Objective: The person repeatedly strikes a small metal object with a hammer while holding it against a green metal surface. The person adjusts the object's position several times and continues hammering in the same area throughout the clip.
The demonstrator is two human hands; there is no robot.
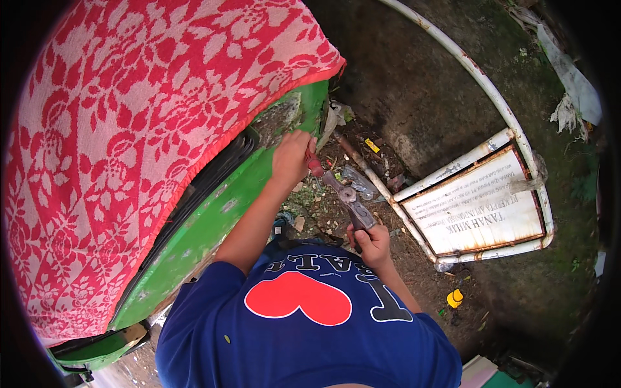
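My left hand [291, 157] is closed round the red end of a worn grey metal tool [347, 194] with a round boss at its middle. Its exact kind I cannot make out. Lower right, my right hand [373, 246] grips the dark other end, thumb on top. The tool slants between both hands in front of my blue shirt. Just left of my left hand runs a green painted metal body [223, 213] with scuffed patches and a black trim edge. A red and pink flowered cloth [149, 116] covers its top.
At the right, a white rusty tubular frame [475, 71] holds a white printed sign panel [479, 207]. Litter lies on the dirt, including clear plastic [358, 183], a yellow wrapper [372, 145] and a yellow object [455, 298]. A pale torn sheet [569, 74] lies far right.
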